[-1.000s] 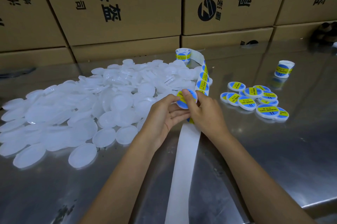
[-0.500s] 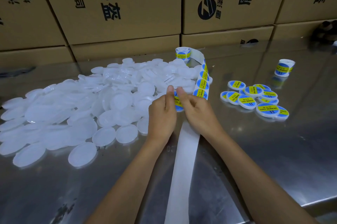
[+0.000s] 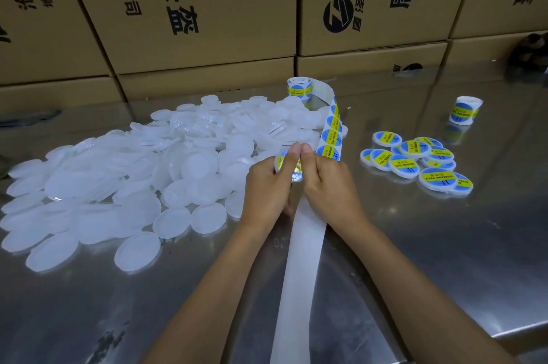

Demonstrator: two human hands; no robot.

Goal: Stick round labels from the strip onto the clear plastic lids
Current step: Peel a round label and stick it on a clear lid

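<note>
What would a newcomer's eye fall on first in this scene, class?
The big heap of clear lids spreading across the left of the steel table. Then both hands, left hand and right hand, pressing a labelled lid at centre, and the labelled lids piled at right.

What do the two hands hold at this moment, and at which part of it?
Both hold one labelled lid: the left hand and right hand grip its opposite edges, thumbs pressing on its labelled face.

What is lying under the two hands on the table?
The empty white backing strip runs under the right hand; the left hand covers part of a labelled lid.
</note>
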